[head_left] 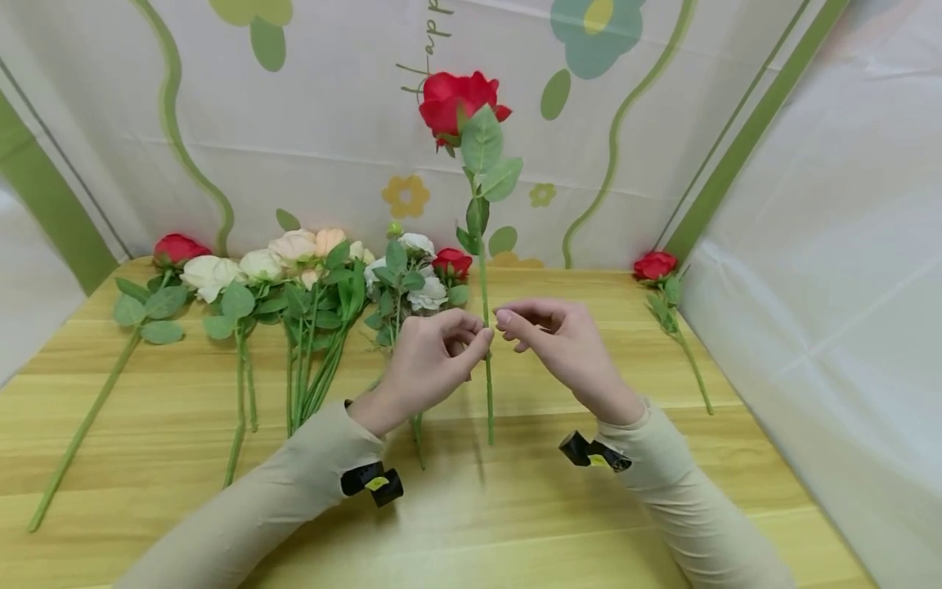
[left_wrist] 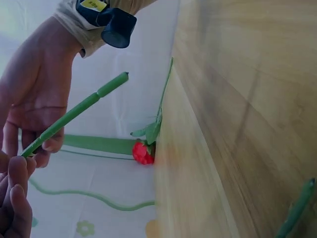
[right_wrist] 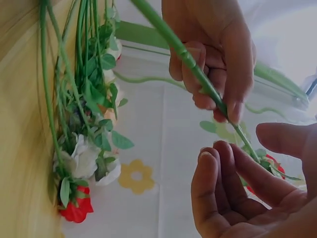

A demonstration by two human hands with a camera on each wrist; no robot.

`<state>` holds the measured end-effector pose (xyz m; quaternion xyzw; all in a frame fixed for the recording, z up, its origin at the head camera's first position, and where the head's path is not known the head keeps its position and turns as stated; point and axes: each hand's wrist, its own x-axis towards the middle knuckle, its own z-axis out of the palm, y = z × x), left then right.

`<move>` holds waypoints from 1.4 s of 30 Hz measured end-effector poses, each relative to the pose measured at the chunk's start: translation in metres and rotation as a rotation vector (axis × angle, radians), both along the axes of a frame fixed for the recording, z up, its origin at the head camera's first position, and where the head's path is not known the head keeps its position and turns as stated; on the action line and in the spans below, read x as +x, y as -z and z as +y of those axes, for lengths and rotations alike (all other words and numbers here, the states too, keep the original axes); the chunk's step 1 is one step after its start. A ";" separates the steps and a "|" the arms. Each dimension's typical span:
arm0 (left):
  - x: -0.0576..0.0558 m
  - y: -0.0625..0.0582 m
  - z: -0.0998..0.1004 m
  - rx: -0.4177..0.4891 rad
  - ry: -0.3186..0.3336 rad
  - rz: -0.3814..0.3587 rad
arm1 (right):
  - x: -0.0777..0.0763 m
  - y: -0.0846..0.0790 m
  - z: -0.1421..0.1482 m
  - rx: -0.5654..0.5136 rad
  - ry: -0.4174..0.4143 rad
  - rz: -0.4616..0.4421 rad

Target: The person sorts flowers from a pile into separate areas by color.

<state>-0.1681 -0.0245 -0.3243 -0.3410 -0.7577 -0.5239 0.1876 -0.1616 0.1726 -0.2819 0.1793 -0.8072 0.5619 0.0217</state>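
A red artificial rose (head_left: 459, 102) stands upright above the table, with green leaves below its bloom. My left hand (head_left: 430, 356) pinches its green stem (head_left: 483, 278) between thumb and fingers, partway down. Just right of the stem is my right hand (head_left: 559, 348). In the right wrist view, the thumb and bent fingers of that right hand (right_wrist: 252, 193) stand apart with nothing gripped between them. Below the hands, the bare lower stem (left_wrist: 74, 114) shows in the left wrist view.
Behind my left arm lie white roses (head_left: 209, 276), peach blooms (head_left: 294, 245), white flowers (head_left: 427, 293) and a red rose (head_left: 451, 262). Another red rose (head_left: 180, 248) lies far left, and one more (head_left: 655, 266) at the right edge of the wooden table (head_left: 515, 523). A patterned cloth (head_left: 324, 123) hangs behind.
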 end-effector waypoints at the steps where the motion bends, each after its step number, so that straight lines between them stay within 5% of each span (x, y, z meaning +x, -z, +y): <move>1: 0.001 -0.001 0.000 -0.003 0.006 0.026 | 0.001 -0.001 -0.002 0.001 -0.002 0.017; 8: 0.003 -0.003 0.004 -0.038 0.034 0.141 | 0.005 -0.002 -0.004 -0.012 -0.009 0.118; 20: 0.007 -0.002 0.013 -0.072 0.057 0.156 | 0.003 -0.002 0.005 -0.039 0.000 0.110; 28: 0.008 0.001 0.012 -0.165 0.020 0.154 | 0.000 0.002 0.007 0.075 0.007 0.137; 35: 0.005 -0.005 0.001 -0.297 0.014 0.015 | -0.014 0.010 0.020 0.167 0.082 -0.006; 42: 0.000 -0.013 -0.015 -0.390 -0.046 -0.145 | -0.033 0.013 0.075 0.393 0.241 -0.001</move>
